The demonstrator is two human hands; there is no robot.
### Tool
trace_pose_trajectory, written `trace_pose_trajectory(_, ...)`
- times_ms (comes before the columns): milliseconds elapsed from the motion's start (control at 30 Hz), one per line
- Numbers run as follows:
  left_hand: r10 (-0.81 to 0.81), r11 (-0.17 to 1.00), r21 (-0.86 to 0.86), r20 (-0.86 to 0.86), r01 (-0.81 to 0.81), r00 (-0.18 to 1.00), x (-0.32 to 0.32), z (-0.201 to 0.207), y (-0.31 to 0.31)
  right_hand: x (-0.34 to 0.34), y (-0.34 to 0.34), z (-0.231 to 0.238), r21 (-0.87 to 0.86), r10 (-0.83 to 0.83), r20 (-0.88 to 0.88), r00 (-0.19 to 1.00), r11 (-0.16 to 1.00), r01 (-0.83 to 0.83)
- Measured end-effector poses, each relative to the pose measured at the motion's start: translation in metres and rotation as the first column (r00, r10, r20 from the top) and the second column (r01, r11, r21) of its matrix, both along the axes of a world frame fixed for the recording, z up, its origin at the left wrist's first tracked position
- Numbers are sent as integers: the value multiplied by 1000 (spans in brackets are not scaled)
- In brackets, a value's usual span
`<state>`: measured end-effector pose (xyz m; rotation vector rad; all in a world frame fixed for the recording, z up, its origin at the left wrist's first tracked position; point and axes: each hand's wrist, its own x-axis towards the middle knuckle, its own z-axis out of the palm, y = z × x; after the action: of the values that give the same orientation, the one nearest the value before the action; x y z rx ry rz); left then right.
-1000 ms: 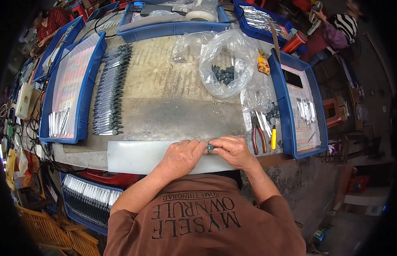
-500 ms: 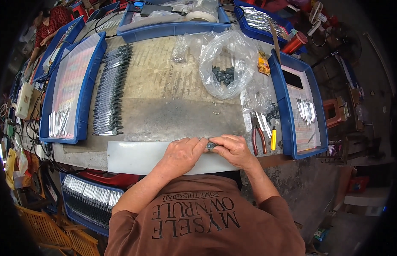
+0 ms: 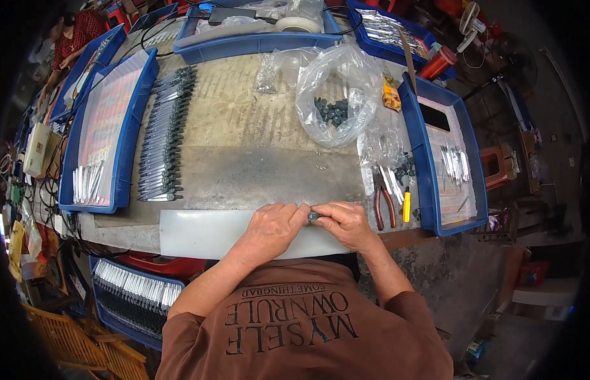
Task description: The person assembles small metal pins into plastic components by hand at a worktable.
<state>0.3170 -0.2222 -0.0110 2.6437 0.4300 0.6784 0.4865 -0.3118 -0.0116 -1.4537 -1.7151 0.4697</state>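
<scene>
Close in front of me, over a pale grey sheet at the table's front edge, my two hands meet at a small dark grey part. My right hand pinches it between thumb and forefinger. My left hand is closed against its left side, knuckles up; its thumb and whatever lies beneath the palm are hidden. To the right of my hands lie red-handled pliers and a yellow-handled screwdriver. Several silver rods rest just beyond them.
A long row of silver rods with dark ends lies at the left. Blue trays flank the table, one at right. An open clear bag holds small dark parts. Another person is at far left.
My hands stay in nearly the same place. The small dark part has turned slightly between my fingers.
</scene>
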Motion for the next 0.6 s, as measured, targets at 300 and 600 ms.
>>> trace_pose_trajectory(300,19,1000,-10,18,-19,1000,2,2,-3,-1,-2,-3,8,-46,-25,999,999,46)
trace_pose_trajectory(600,36,999,-26,56,-34,998,5,-4,-3,-3,-2,-3,0,-84,-40,996,996,84)
